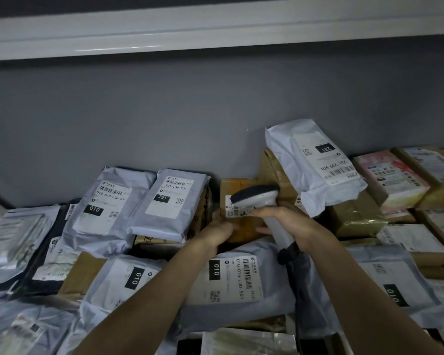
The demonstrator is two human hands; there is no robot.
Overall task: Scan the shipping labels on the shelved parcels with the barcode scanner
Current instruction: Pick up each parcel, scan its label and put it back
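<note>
R hand (291, 222) wraps its fingers round the grey pistol-grip barcode scanner (263, 201), head angled at the white shipping label (235, 208) on a small brown cardboard box (241, 201) mid-shelf. L hand (219, 230), at 9 o'clock of scanner, grips box's lower-left edge. White poly mailer w/ "231" label (315, 162) leans at 1 o'clock.

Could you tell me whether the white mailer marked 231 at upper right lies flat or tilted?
Tilted: the white mailer leans on stacked brown boxes.

I see a parcel depot storeroom: labelled mailers (103, 208) and taped cartons (356, 219) heaped beneath a white shelf (215, 29).
</note>
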